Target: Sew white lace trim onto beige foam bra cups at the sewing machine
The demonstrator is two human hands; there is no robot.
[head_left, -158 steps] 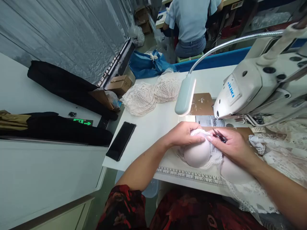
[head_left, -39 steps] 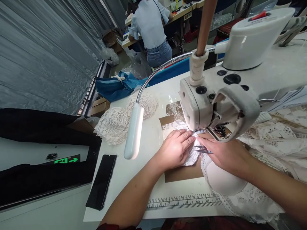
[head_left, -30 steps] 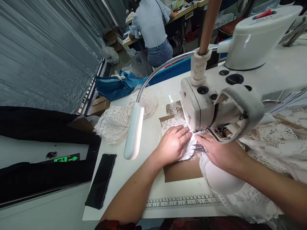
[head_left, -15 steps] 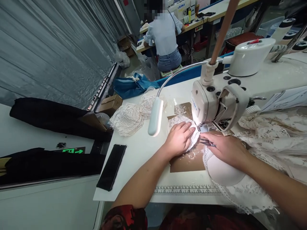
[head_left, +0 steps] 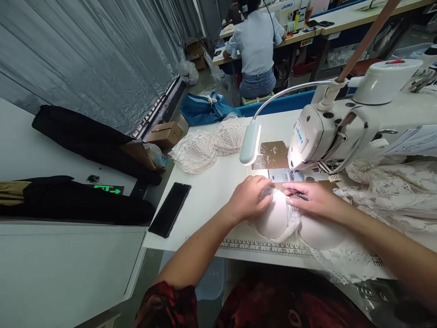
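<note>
L hand (head_left: 250, 198) is pinching white cup (head_left: 272, 218) by far-left rim; R hand (head_left: 316, 198) is gripping snips (head_left: 300, 195) by far-right edge. Cup's lying near side of machine (head_left: 312, 132), prob. feeling light, squashy; rim's best for holding.

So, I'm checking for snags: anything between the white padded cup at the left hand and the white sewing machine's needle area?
Only the left hand and the right hand with slim metal snips, at the edge of the cup nearest the machine; no other obstacle shows.
</note>
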